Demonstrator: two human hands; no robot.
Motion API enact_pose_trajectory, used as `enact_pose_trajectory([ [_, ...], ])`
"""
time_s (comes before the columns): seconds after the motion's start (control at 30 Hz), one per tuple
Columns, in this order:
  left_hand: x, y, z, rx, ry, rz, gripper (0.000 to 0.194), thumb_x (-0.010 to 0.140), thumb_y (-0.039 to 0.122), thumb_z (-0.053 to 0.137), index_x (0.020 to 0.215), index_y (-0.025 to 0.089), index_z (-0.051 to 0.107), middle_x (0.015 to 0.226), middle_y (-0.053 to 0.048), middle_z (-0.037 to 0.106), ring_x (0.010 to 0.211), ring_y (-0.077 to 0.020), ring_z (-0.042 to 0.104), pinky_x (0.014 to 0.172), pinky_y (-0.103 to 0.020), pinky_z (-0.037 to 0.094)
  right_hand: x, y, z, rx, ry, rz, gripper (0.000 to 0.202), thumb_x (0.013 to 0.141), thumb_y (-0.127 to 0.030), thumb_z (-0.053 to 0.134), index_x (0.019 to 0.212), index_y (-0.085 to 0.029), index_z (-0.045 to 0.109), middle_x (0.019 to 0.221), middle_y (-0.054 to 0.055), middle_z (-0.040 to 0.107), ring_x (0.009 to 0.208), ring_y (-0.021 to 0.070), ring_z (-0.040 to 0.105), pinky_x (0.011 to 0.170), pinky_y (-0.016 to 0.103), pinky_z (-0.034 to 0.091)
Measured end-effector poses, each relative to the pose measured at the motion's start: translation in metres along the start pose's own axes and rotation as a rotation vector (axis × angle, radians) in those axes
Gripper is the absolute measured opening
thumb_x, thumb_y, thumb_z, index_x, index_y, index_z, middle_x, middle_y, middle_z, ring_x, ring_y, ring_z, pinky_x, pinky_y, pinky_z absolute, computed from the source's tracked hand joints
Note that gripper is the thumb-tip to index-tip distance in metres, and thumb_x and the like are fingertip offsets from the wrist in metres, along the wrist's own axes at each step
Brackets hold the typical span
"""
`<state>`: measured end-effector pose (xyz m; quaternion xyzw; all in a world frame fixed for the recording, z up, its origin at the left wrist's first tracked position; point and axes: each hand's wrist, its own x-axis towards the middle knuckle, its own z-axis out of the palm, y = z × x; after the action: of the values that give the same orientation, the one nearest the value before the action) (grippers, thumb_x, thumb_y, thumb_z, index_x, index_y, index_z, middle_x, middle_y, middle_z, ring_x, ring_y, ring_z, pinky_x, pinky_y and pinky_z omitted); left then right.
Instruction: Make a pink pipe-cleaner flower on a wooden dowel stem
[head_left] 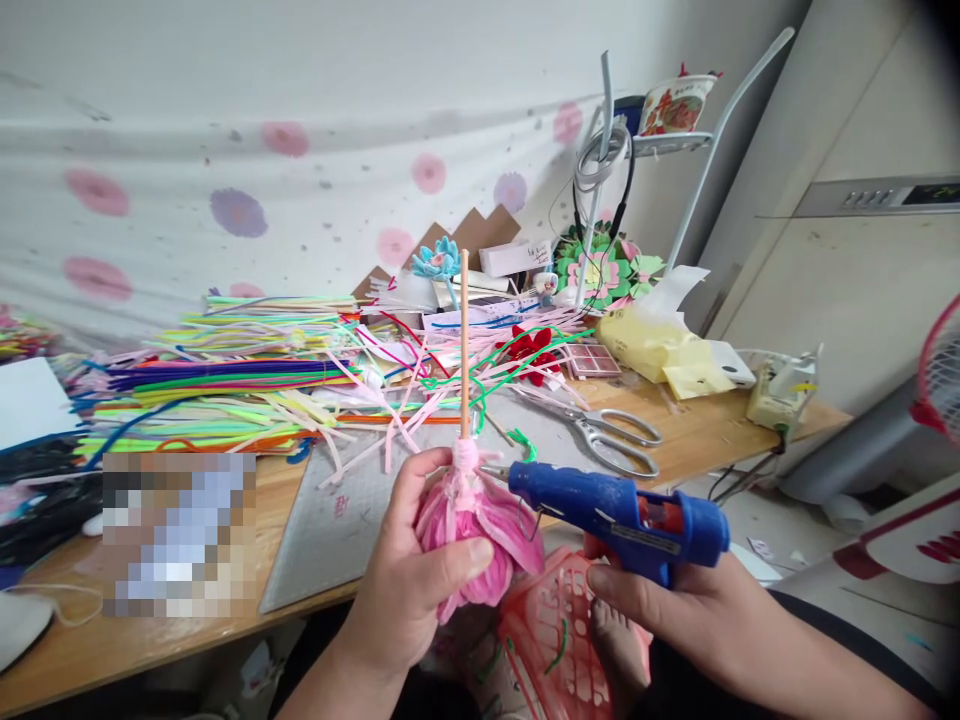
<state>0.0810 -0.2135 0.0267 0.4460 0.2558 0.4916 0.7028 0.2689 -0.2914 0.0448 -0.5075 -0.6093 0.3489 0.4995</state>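
Observation:
My left hand is closed around a pink artificial flower, held head down in front of the desk edge. A wooden stick rises straight up from its base, with pale pink pipe cleaner wound where the two join. In my right hand is a blue hot glue gun, gripped by the handle and pointing left. Its metal nozzle is at the wound base, touching or very near it; I cannot tell which. My right fingers are partly hidden behind the handle.
Bundles of coloured pipe cleaners spread over the wooden desk. Scissors lie on the grey cutting mat. A red flower and a blue flower sit behind. Below the desk is a pink plastic basket.

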Motion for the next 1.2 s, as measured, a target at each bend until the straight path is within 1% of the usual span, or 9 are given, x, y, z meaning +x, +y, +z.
enact_pose_trajectory([
  [0.17, -0.002, 0.002, -0.001, -0.014, -0.013, -0.026, 0.056, 0.059, 0.013, 0.074, 0.110, 0.026, 0.056, 0.103, -0.003, 0.070, 0.082, -0.0206, 0.067, 0.072, -0.030, 0.053, 0.001, 0.003, 0.002, 0.034, -0.037, -0.058, 0.033, 0.079, -0.026, 0.065, 0.112, -0.034, 0.066, 0.093, 0.002, 0.069, 0.082, 0.0231, 0.067, 0.069, 0.033, 0.059],
  [0.33, -0.003, 0.003, -0.002, -0.087, -0.048, -0.061, 0.056, 0.059, 0.013, 0.073, 0.111, 0.028, 0.056, 0.102, -0.002, 0.070, 0.079, -0.0228, 0.069, 0.069, -0.034, 0.055, 0.002, 0.005, -0.001, 0.067, -0.081, -0.046, 0.040, 0.082, -0.027, 0.065, 0.121, -0.036, 0.063, 0.085, 0.003, 0.069, 0.087, 0.0270, 0.067, 0.073, 0.037, 0.058],
  [0.5, -0.004, 0.005, 0.000, -0.097, -0.025, -0.065, 0.057, 0.057, 0.013, 0.074, 0.109, 0.027, 0.056, 0.098, -0.003, 0.070, 0.075, -0.0213, 0.068, 0.066, -0.032, 0.055, 0.002, 0.004, -0.002, 0.181, -0.100, -0.006, 0.034, 0.082, -0.028, 0.066, 0.114, -0.038, 0.066, 0.087, 0.001, 0.070, 0.082, 0.0230, 0.067, 0.071, 0.033, 0.057],
  [0.63, 0.000, 0.004, 0.000, -0.068, 0.049, -0.038, 0.055, 0.057, 0.011, 0.074, 0.107, 0.028, 0.057, 0.096, 0.000, 0.070, 0.071, -0.0158, 0.066, 0.063, -0.025, 0.054, 0.002, 0.013, -0.004, 0.307, 0.010, 0.103, 0.019, 0.077, -0.033, 0.073, 0.095, -0.027, 0.070, 0.083, 0.002, 0.069, 0.072, 0.0161, 0.064, 0.063, 0.025, 0.053],
  [0.8, 0.009, 0.002, -0.007, 0.070, 0.194, 0.008, 0.055, 0.056, 0.013, 0.078, 0.106, 0.027, 0.059, 0.085, 0.002, 0.067, 0.067, -0.0136, 0.062, 0.058, -0.021, 0.053, 0.004, 0.023, -0.009, 0.544, 0.066, 0.206, 0.035, 0.080, -0.050, 0.065, 0.083, -0.016, 0.059, 0.055, -0.001, 0.056, 0.047, 0.0106, 0.053, 0.047, 0.023, 0.045],
  [0.87, 0.013, 0.002, -0.010, 0.094, 0.226, 0.018, 0.056, 0.055, 0.014, 0.079, 0.105, 0.027, 0.060, 0.086, 0.002, 0.067, 0.067, -0.0141, 0.061, 0.056, -0.022, 0.054, 0.007, 0.022, -0.014, 0.695, 0.100, 0.224, 0.031, 0.080, -0.045, 0.065, 0.084, -0.016, 0.059, 0.061, -0.001, 0.057, 0.047, 0.0106, 0.053, 0.048, 0.026, 0.049],
  [0.93, 0.015, 0.004, -0.012, 0.098, 0.252, 0.028, 0.056, 0.054, 0.014, 0.080, 0.105, 0.028, 0.061, 0.088, 0.002, 0.067, 0.070, -0.0153, 0.062, 0.056, -0.023, 0.055, 0.010, 0.021, -0.020, 0.802, 0.124, 0.244, 0.022, 0.069, -0.029, 0.070, 0.083, -0.016, 0.059, 0.072, 0.001, 0.060, 0.054, 0.0124, 0.056, 0.049, 0.029, 0.053],
  [1.03, 0.015, 0.006, -0.012, 0.100, 0.282, 0.033, 0.058, 0.051, 0.015, 0.082, 0.104, 0.028, 0.063, 0.092, 0.001, 0.066, 0.074, -0.0159, 0.062, 0.057, -0.021, 0.055, 0.013, 0.019, -0.025, 0.829, 0.159, 0.249, 0.034, 0.052, -0.006, 0.064, 0.085, -0.018, 0.061, 0.083, 0.001, 0.062, 0.061, 0.0133, 0.058, 0.052, 0.030, 0.055],
  [1.2, 0.009, 0.009, -0.008, 0.069, 0.231, 0.009, 0.057, 0.054, 0.015, 0.080, 0.106, 0.028, 0.060, 0.088, 0.001, 0.065, 0.068, -0.0146, 0.060, 0.056, -0.023, 0.054, 0.011, 0.016, -0.023, 0.750, 0.157, 0.225, 0.026, 0.060, -0.008, 0.063, 0.085, -0.017, 0.063, 0.087, 0.003, 0.067, 0.057, 0.0115, 0.059, 0.058, 0.030, 0.055],
])
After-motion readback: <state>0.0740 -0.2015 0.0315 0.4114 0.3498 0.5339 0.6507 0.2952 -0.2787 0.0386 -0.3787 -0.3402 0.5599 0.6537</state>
